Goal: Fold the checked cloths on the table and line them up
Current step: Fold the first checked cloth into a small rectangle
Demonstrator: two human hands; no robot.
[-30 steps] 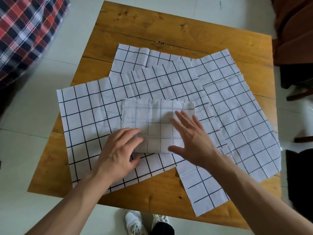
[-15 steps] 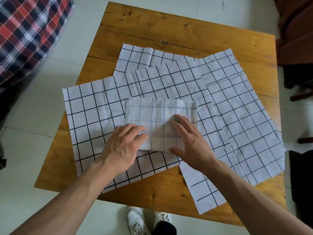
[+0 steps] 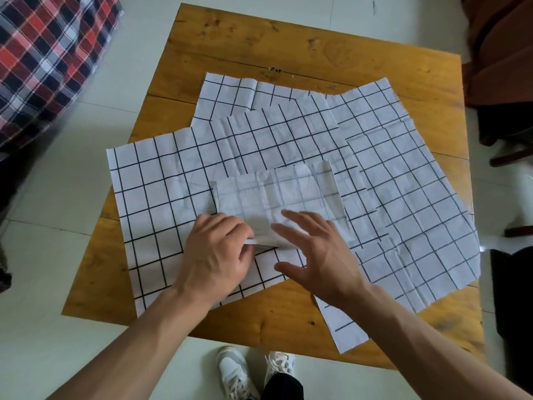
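Observation:
A folded white checked cloth point(image 3: 277, 194) lies pale side up on top of several flat checked cloths point(image 3: 161, 197) spread over the wooden table point(image 3: 288, 41). My left hand point(image 3: 219, 252) pinches the folded cloth's near edge, which is lifted a little off the layer below. My right hand point(image 3: 314, 252) is beside it with fingers straight and spread, over the cloth's near right part; contact is unclear. One flat cloth point(image 3: 427, 215) reaches to the right side, and a corner hangs over the table's near edge.
A red and navy plaid fabric point(image 3: 43, 59) is at the upper left, off the table. Dark brown furniture point(image 3: 501, 53) stands at the upper right. My white shoes point(image 3: 239, 373) show on the pale tiled floor below the near table edge.
My left hand went from lying on the folded cloth to pinching and lifting its near edge. My right hand slid toward me and to the left. The folded cloth has turned slightly.

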